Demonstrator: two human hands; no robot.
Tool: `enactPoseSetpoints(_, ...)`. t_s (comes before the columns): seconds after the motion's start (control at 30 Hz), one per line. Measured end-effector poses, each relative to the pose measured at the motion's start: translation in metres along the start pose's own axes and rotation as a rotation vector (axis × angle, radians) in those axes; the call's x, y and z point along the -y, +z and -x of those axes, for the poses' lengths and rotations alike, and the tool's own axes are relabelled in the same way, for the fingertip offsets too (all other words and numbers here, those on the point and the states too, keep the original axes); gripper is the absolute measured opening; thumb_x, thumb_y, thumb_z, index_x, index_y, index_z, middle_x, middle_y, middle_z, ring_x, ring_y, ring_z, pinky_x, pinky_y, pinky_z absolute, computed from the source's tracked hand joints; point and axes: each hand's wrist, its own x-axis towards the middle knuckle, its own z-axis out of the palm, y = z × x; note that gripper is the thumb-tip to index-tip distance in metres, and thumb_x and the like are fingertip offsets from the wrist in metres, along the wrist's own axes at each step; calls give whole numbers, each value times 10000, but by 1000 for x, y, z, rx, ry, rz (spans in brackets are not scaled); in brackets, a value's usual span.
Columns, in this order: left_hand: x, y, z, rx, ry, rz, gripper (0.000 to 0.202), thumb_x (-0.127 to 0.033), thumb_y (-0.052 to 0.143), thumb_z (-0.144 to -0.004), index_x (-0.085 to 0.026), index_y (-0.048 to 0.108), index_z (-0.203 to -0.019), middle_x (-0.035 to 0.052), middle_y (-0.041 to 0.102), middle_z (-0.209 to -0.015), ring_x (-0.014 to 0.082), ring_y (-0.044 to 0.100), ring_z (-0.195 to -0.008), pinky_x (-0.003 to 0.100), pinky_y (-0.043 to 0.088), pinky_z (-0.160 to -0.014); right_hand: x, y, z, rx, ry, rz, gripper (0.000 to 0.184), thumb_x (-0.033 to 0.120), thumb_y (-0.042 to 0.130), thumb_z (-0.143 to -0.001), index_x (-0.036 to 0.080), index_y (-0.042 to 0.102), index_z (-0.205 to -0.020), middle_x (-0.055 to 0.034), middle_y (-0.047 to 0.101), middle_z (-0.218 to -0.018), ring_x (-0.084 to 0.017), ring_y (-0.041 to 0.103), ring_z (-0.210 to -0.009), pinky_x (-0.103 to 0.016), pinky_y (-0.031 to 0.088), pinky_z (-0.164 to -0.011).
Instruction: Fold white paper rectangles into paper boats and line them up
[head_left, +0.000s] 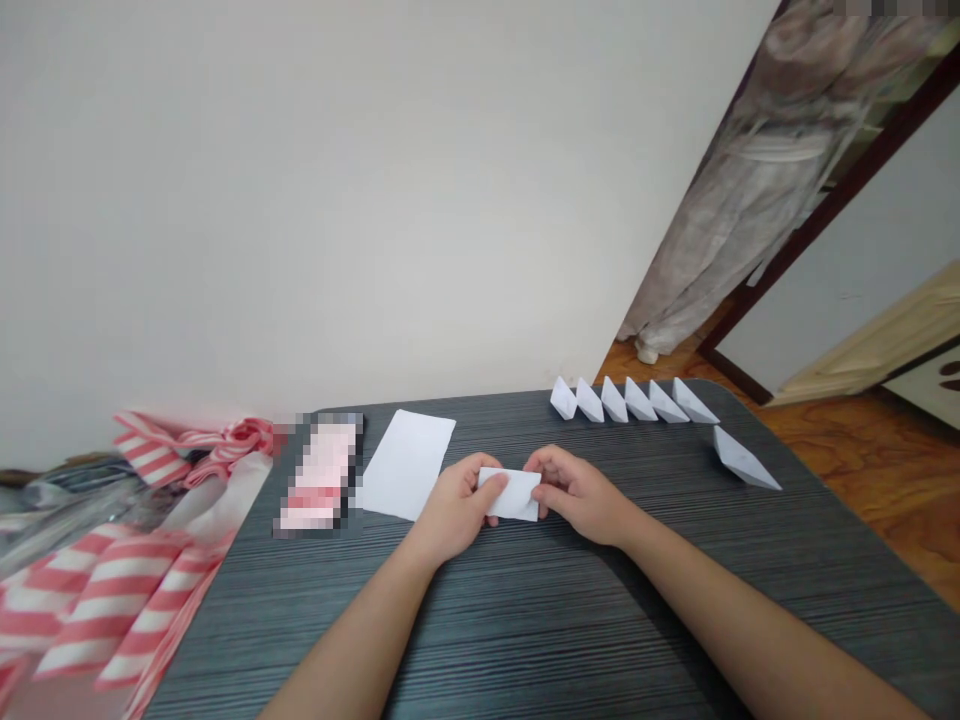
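Note:
A small folded piece of white paper (517, 496) is held just above the dark table, between both hands. My left hand (459, 508) pinches its left side, thumb on the near face and fingers behind. At the right edge, my right hand (577, 494) grips it between thumb and fingers. Flat on the table beyond my left hand lies a white sheet of paper (409, 462). Several folded white paper boats (615, 400) stand in a row at the far right of the table. One more paper boat (742, 460) sits apart, nearer the right edge.
The dark wood-grain table (480, 620) meets a white wall (375, 200) at the back. A blurred-out rectangular object (321, 472) lies at its left. Red and white striped cloth (112, 590) is heaped beside the left edge. A curtain (757, 190) hangs beyond the wall's right end.

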Motion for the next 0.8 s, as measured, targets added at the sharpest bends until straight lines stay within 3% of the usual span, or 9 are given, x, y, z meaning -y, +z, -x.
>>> enactPoseSetpoints(0.37, -6, -1, 4, 53, 53, -180, 276, -396, 436, -851, -170, 593, -875, -13, 535, -610, 101, 483, -483, 205, 342, -466, 4, -1, -3, -46, 102, 214, 162, 313, 523, -841, 168, 576, -793, 54, 514, -444, -101, 515, -398, -191, 381, -427)
enactPoseSetpoints(0.57, -7, 1, 4, 60, 72, -205, 215, -325, 605, -740, -166, 590, -885, -17, 543, -641, 104, 483, -546, 192, 334, -488, 3, 0, -4, -68, 95, 248, 177, 305, 502, -850, 173, 570, -754, 53, 519, -432, -102, 521, -384, -186, 380, -417)
enactPoseSetpoints(0.8, -4, 0, 3, 31, 3, -191, 277, -420, 516, -805, -164, 567, -899, -36, 480, -520, 99, 442, -470, 190, 300, -442, 2, -2, -3, -61, 67, 192, 216, 319, 448, -886, 156, 576, -829, 50, 522, -438, -99, 528, -406, -184, 398, -444)
